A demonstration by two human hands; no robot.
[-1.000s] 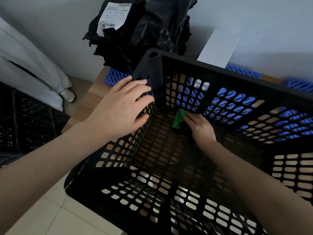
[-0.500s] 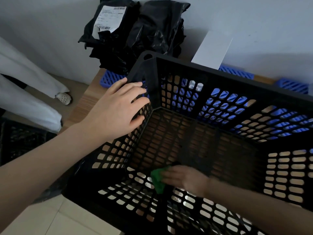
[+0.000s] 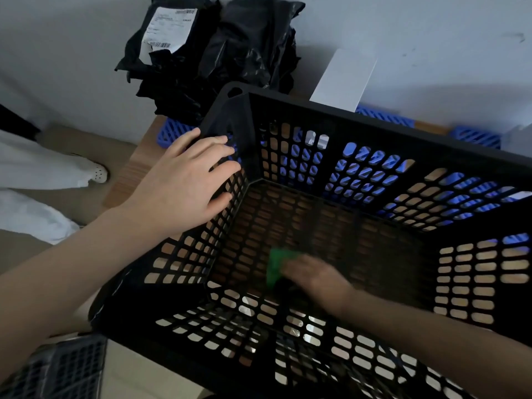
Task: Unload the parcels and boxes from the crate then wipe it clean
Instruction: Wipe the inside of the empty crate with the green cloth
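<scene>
just now the green cloth has slid off the near wall onto the floor of the crate, under my blurred right hand; pressing or pinching, i cannot tell. wiping is under way. crate on the table, mouth up, long axis left-right; my spread left hand steadies its far-left corner.

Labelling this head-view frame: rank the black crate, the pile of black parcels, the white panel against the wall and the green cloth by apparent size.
1. black crate, nearest the camera
2. pile of black parcels
3. white panel
4. green cloth, partly under the right hand
</scene>
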